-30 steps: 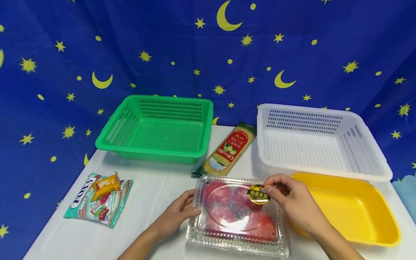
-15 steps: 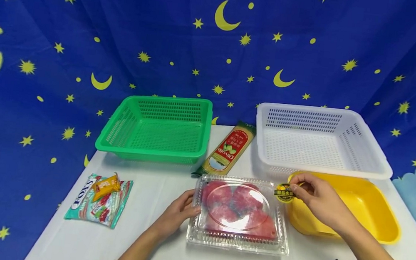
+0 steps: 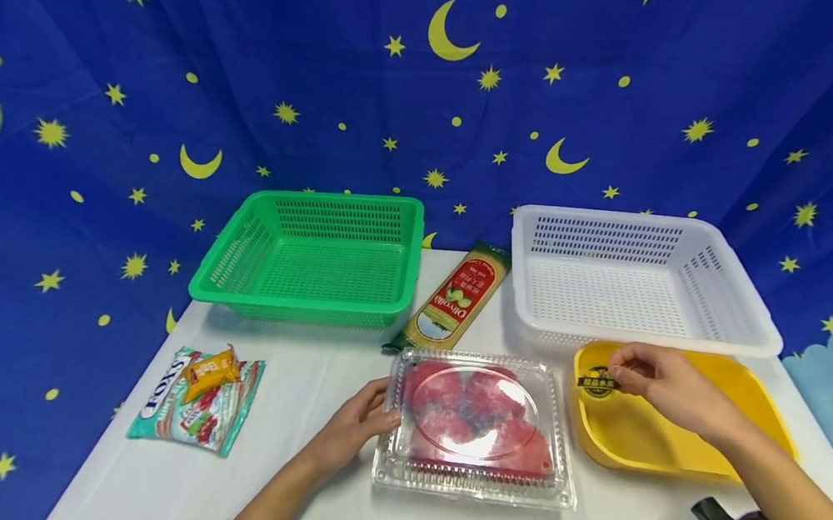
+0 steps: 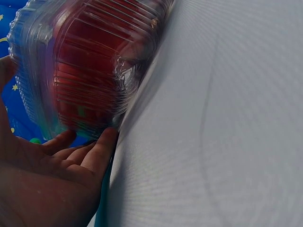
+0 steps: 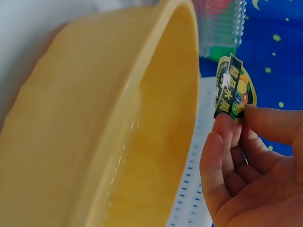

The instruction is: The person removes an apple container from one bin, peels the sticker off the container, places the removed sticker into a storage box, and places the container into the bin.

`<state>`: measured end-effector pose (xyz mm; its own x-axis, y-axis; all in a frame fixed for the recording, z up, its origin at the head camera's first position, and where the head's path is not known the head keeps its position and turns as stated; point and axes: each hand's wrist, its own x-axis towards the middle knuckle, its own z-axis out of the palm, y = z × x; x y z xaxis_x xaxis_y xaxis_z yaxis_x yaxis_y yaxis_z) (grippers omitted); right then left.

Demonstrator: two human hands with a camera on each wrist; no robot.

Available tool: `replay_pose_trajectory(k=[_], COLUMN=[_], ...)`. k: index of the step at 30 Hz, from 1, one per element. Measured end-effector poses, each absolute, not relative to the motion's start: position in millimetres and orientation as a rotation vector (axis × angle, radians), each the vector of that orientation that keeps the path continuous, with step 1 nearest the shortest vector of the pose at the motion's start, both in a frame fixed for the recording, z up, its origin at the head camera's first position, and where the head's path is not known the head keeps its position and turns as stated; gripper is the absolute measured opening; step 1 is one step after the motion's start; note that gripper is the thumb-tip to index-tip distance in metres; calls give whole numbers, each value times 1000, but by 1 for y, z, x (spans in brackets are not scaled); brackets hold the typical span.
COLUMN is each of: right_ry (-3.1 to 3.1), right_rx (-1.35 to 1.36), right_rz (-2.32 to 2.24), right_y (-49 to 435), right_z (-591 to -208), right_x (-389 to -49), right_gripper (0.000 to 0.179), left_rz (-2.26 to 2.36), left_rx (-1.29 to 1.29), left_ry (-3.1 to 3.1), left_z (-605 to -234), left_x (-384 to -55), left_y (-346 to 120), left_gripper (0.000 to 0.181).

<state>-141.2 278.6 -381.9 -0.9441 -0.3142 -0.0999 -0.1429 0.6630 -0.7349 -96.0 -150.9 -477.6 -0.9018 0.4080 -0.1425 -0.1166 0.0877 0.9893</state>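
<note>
A clear plastic fruit box holding several red round fruits sits closed on the white table. At its left edge my left hand holds on, thumb over the lid's rim and fingers against the side wall. My right hand pinches a round black-and-yellow sticker between thumb and fingertips. The sticker, printed with fruit pictures, hangs above the left part of the yellow basin, apart from the box.
Behind stand a green basket and a white basket. A pasta packet lies between them. At the left, a small orange packet rests on a FOX'S candy bag. A blue starry curtain hangs behind.
The sticker has come off the box lid in my right hand's pinch and moved right, over the yellow basin. My left hand and the box have stayed in place.
</note>
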Motion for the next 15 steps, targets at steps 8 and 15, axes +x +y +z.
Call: replay_pose_trajectory(k=[8, 15], right_ry=[2638, 2640], right_rx=[-358, -444], right_rz=[-1070, -957], right_y=[289, 295], right_z=[-379, -380], right_x=[-151, -158], right_gripper=[14, 8], left_rz=[1871, 1875], left_rx=[279, 298], left_ry=[1994, 1986], left_z=[-478, -476], left_x=[-96, -95], left_y=[-151, -152], left_gripper=[59, 59])
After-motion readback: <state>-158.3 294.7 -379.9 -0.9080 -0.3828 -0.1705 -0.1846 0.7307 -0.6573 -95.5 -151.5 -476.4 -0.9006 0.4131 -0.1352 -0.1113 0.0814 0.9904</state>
